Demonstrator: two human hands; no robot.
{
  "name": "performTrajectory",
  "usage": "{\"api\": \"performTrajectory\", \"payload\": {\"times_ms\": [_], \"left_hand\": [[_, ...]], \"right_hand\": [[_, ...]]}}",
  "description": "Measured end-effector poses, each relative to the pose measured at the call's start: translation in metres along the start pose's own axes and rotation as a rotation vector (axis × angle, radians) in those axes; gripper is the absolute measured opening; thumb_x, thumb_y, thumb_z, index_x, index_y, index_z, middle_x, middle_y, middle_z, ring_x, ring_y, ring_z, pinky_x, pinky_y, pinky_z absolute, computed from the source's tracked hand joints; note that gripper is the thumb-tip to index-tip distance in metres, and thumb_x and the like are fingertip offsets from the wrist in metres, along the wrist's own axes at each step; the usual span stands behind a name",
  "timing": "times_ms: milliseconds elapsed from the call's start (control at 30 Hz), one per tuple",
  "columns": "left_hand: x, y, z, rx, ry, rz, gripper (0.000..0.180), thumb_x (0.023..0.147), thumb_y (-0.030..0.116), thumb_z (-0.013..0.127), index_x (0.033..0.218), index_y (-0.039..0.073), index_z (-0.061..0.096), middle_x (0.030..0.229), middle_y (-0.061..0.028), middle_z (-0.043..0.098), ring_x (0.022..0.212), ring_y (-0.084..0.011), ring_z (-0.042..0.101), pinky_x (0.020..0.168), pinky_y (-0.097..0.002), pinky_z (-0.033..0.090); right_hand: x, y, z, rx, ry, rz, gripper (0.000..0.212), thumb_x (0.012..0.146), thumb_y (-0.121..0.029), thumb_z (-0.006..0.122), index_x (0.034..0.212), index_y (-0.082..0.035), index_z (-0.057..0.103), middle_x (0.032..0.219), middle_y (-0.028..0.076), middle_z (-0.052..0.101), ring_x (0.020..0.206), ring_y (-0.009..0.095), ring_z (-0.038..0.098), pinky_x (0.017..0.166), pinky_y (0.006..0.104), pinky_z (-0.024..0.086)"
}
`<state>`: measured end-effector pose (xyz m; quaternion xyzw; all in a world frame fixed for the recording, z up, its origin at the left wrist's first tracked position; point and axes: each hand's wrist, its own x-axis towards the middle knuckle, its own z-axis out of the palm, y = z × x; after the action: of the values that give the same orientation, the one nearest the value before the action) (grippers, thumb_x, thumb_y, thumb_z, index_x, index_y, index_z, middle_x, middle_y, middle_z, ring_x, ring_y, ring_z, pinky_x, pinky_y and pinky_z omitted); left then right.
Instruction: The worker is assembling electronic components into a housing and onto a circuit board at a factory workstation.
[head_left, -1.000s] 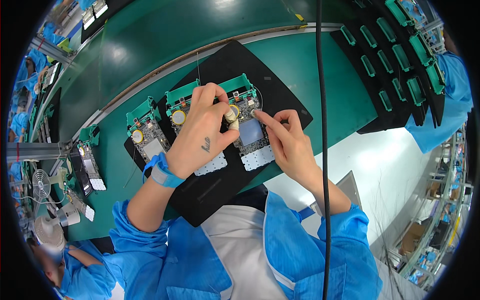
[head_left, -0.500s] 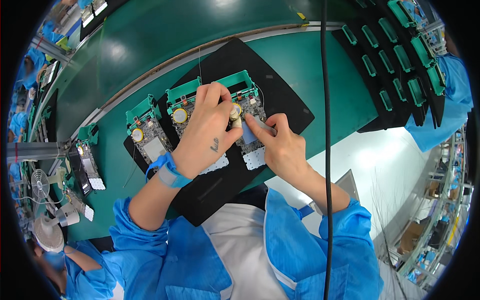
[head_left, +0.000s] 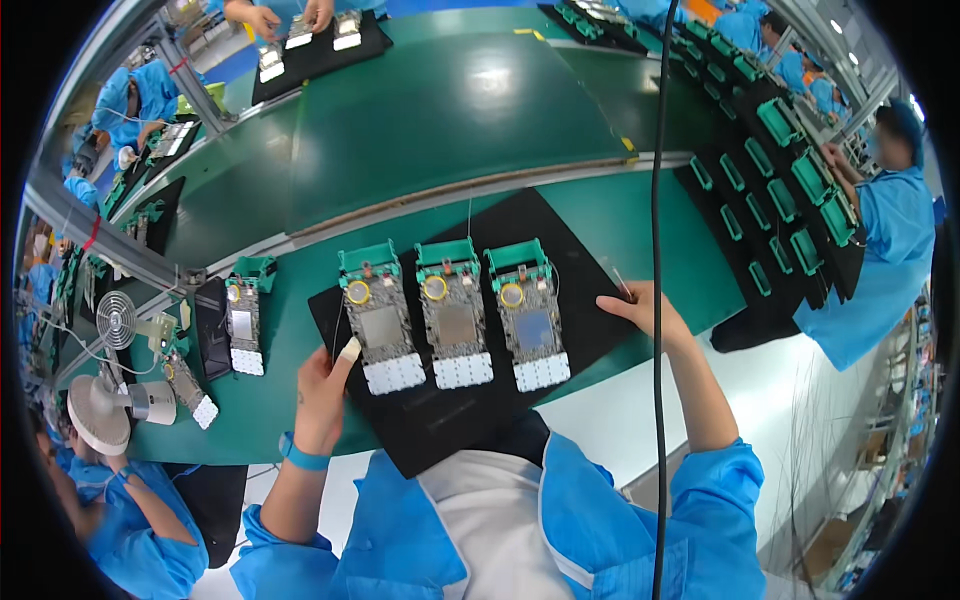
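Both hands on the black mat (head_left: 440, 420), one each side, skewed on the green counter (head_left: 700, 270). Left hand (head_left: 318, 405): grip looks closed on the mat's left edge, thumb over the top with a pale finger cot (head_left: 350, 349), other fingers mostly hidden at or below the edge. Right hand (head_left: 655, 315): grip looks closed at the mat's right corner, thumb pointing left over the surface, fingers curled; how tight, can't tell. Thin pale sliver (head_left: 618, 277) by the right fingertips, too small to ID. Neither hand on a board. Three circuit boards sit side by side on the mat between the hands: left board (head_left: 382, 328), middle board (head_left: 457, 325), right board (head_left: 531, 330). Each has a green plastic housing at its far end, yellow-rimmed coin cell upper left, white dotted panel at the near end. Right board's center rectangle is blue, left one's silver-grey. Left thumb is just beside the left board. Another board (head_left: 243, 322) lies left on the counter, off the mat.
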<state>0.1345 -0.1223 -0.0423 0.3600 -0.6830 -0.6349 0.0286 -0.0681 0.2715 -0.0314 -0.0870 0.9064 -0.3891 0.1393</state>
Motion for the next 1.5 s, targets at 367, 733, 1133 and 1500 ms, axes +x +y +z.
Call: {"api": "performTrajectory", "payload": {"times_ms": [367,733,1133,1500], "left_hand": [[0.105,0.054,-0.014,-0.74,-0.318,0.246,0.039,0.096,0.023,0.052,0.128,0.001,0.051,0.133,-0.0092,0.053,0.123,-0.0244,0.048,0.101,-0.0408,0.039],[0.176,0.004,0.023,-0.135,0.381,0.725,0.039,0.093,0.015,0.061,0.126,-0.002,0.049,0.117,-0.0114,0.057,0.105,-0.019,0.056,0.089,-0.031,0.047],[0.132,0.021,0.049,0.268,0.224,0.95,0.04,0.092,0.013,0.062,0.128,0.0,0.048,0.118,-0.012,0.049,0.101,-0.0219,0.053,0.085,-0.0324,0.047],[0.061,0.057,0.235,0.036,-0.857,0.488,0.032,0.094,0.014,0.058,0.121,-0.002,0.052,0.111,-0.013,0.061,0.094,-0.022,0.064,0.084,-0.0305,0.052]], "right_hand": [[0.079,-0.055,0.018,0.891,-0.063,0.076,0.048,0.087,-0.035,0.069,0.114,0.003,0.061,0.104,0.011,0.067,0.094,0.018,0.064,0.08,0.0275,0.048],[0.32,-0.156,0.125,0.258,0.79,-0.037,0.049,0.09,-0.039,0.054,0.073,0.004,0.068,0.07,0.025,0.065,0.071,0.039,0.067,0.064,0.0479,0.05],[0.0,-0.019,0.016,0.159,0.945,-0.463,0.021,0.093,-0.008,0.049,0.11,-0.002,0.061,0.091,0.01,0.068,0.079,0.016,0.066,0.066,0.03,0.05],[-0.01,0.317,-0.171,0.284,1.155,0.613,0.03,0.093,-0.017,0.049,0.115,0.001,0.058,0.102,0.027,0.065,0.099,0.042,0.061,0.085,0.0439,0.048]]}}
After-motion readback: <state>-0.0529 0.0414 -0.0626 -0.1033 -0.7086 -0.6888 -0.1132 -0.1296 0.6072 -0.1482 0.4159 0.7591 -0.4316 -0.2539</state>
